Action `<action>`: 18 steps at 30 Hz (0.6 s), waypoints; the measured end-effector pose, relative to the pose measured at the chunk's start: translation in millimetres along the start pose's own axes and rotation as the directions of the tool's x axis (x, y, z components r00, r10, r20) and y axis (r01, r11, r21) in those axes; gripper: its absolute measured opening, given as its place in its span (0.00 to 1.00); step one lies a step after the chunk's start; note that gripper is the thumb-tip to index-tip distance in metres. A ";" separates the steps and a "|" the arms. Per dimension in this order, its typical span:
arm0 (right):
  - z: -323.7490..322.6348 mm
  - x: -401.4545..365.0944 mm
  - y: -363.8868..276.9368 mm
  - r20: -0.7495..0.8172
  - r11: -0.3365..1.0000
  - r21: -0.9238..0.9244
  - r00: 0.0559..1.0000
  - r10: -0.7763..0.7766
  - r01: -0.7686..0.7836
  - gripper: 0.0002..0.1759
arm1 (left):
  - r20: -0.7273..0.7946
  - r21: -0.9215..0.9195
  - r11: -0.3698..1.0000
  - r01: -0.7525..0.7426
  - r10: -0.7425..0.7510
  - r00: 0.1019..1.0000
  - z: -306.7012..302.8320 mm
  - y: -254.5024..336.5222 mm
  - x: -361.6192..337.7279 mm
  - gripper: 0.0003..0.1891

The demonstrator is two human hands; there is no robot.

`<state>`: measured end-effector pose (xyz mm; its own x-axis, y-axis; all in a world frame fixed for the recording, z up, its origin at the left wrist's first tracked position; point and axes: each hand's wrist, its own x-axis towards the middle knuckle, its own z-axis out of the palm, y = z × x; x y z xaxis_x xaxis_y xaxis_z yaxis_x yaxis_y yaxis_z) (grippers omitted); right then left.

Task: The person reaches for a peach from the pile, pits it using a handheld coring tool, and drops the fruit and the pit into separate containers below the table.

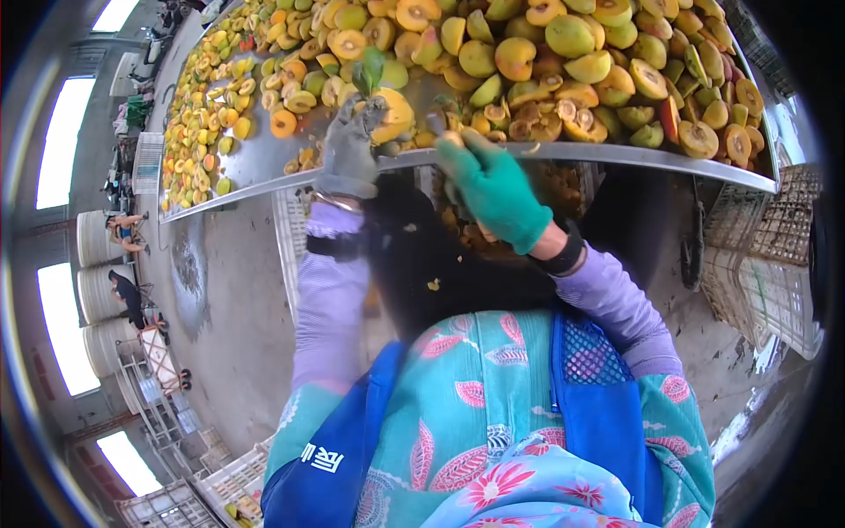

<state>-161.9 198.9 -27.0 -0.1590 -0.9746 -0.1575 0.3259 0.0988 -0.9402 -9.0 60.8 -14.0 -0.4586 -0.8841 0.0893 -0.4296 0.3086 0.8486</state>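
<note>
My left hand, in a grey glove, is at the near edge of the metal table, its fingers closed round a yellow fruit half with a green leaf just above it. To its right, my right hand wears a green glove. Its fingers are curled round a small tool, blurred, whose tip points toward the fruit. Heaped halved and whole fruits lie beyond both hands.
Below the table edge, fruit pieces lie between my knees. Plastic crates stand at the right. Large white tubs and seated people are at the far left.
</note>
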 end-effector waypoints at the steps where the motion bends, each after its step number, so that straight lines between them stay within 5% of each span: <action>1: 4.9 -3.6 3.2 -0.022 0.984 -0.160 0.997 -0.077 0.073 0.19 | -0.021 0.003 0.997 -0.077 0.077 0.997 12.2 5.5 -12.8 0.19; 3: 5.9 -7.1 13.4 -0.034 0.859 -0.475 0.971 -0.236 0.192 0.19 | -0.016 0.353 0.844 -0.403 0.436 0.900 36.1 8.5 -27.3 0.18; 4: 3.4 -8.0 19.0 -0.066 0.799 -0.583 0.971 -0.229 0.149 0.20 | -0.026 0.023 0.975 -0.220 0.220 0.975 47.5 5.6 -29.3 0.19; 5: -0.3 -12.0 20.7 -0.088 0.803 -0.580 0.970 -0.228 0.136 0.20 | -0.034 -0.313 0.950 -0.004 -0.007 0.999 58.9 2.9 -31.4 0.20; 7: -5.4 -18.6 16.9 -0.121 0.812 -0.571 0.965 -0.232 0.123 0.21 | -0.012 0.341 0.899 -0.273 0.295 0.955 61.4 8.8 -33.6 0.19; 8: -5.2 -19.8 18.8 -0.138 0.784 -0.607 0.955 -0.262 0.128 0.21 | -0.036 0.354 0.902 -0.247 0.276 0.960 63.9 2.8 -34.7 0.16; 10: -1.1 -20.9 23.8 -0.156 0.726 -0.673 0.933 -0.324 0.139 0.20 | -0.087 -0.247 0.962 -0.116 0.098 0.991 72.6 10.8 -35.6 0.18; 12: -0.1 -24.2 20.0 -0.135 0.726 -0.667 0.932 -0.338 0.166 0.20 | -0.113 -0.253 0.954 -0.159 0.134 0.984 68.5 17.0 -37.8 0.19; 14: 3.3 -27.2 20.8 -0.112 0.715 -0.675 0.933 -0.343 0.182 0.20 | -0.075 0.338 0.878 -0.338 0.383 0.921 53.2 17.8 -43.8 0.20; 18: 5.9 -26.9 28.7 -0.123 0.706 -0.678 0.915 -0.384 0.205 0.20 | -0.064 0.359 0.871 -0.335 0.381 0.922 51.2 15.8 -42.6 0.16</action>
<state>-142.8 226.7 -47.9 -0.3857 -0.9049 0.1799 -0.4348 0.0063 -0.9005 -36.0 121.3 -31.1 -0.5370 -0.7204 0.4388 -0.5004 0.6909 0.5218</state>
